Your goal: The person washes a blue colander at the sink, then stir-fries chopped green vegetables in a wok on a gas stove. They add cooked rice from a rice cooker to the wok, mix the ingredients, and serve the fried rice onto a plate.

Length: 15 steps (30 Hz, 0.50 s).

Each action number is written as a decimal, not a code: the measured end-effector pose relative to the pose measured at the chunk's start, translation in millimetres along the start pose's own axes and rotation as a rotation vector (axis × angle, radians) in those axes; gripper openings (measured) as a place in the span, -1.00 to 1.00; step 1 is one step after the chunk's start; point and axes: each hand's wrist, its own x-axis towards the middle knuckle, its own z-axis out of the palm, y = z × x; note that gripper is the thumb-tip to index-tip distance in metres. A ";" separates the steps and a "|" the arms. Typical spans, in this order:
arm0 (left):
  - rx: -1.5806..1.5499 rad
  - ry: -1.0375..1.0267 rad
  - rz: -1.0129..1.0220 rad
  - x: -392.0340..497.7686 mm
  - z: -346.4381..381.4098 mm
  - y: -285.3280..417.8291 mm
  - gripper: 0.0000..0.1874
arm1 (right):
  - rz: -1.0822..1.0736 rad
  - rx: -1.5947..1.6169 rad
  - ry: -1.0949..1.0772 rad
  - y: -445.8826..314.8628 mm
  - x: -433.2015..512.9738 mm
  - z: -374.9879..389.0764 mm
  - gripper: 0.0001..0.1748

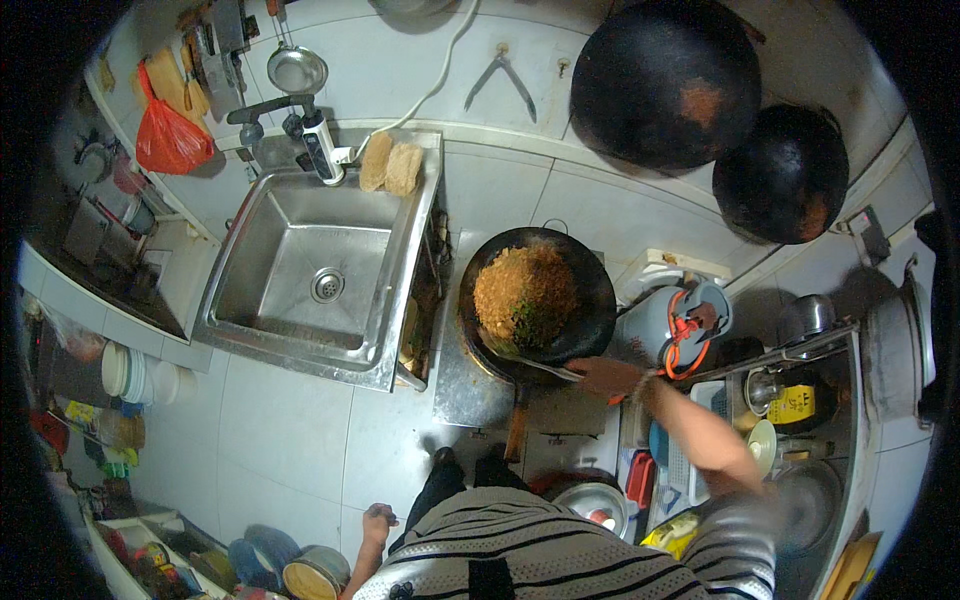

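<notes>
My right hand (604, 375) grips a metal spatula (547, 367), whose blade end lies in a black wok (596, 322) at the near edge of the food. The wok holds a heap of golden-brown crumbly food (517, 285), perhaps fried rice, with chopped green bits (529, 315) on its near side. A wooden handle (516, 427) sticks out from the wok toward my body. Under the wok is a metal stove top (472, 401), mostly hidden. My left hand (380, 517) hangs low at my left side, fingers curled, with nothing visible in it.
Left of the stove stands a stainless-steel sink (247, 292) with a faucet (322, 150) and two loofah pieces (390, 165). A grey gas cylinder (637, 322) with an orange hose (679, 360) stands right of the wok. Black woks (660, 82) hang on the wall. A crowded shelf (847, 375) is at right.
</notes>
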 end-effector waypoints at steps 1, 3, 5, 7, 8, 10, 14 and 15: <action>0.005 0.005 0.012 1.6 2.6 2.6 -0.93 | 0.002 0.020 0.040 -3.4 22.0 10.2 -0.46; 0.009 0.025 0.040 3.0 7.7 8.0 -0.93 | 0.034 0.115 0.328 -25.8 51.4 33.0 -0.38; -0.068 0.011 0.039 7.6 7.3 15.2 -0.95 | 0.166 0.345 0.428 -42.2 78.4 34.2 -0.45; -0.076 0.023 0.059 8.4 5.4 19.6 -0.96 | 0.206 0.644 0.500 -43.5 94.6 25.6 -0.50; -0.064 0.024 0.067 8.0 5.0 20.8 -0.96 | 0.226 0.795 0.534 -42.1 98.1 20.4 -0.53; -0.051 0.031 0.084 4.6 4.9 19.9 -0.96 | 0.131 1.227 0.553 -39.7 88.8 5.7 -0.63; -0.264 -0.038 -0.036 4.8 4.6 18.7 -0.95 | -0.022 1.880 0.561 -11.2 61.7 11.0 -0.83; -0.205 -0.017 -0.011 3.9 7.4 17.1 -0.95 | -0.067 2.014 0.531 -2.5 54.1 20.9 -0.79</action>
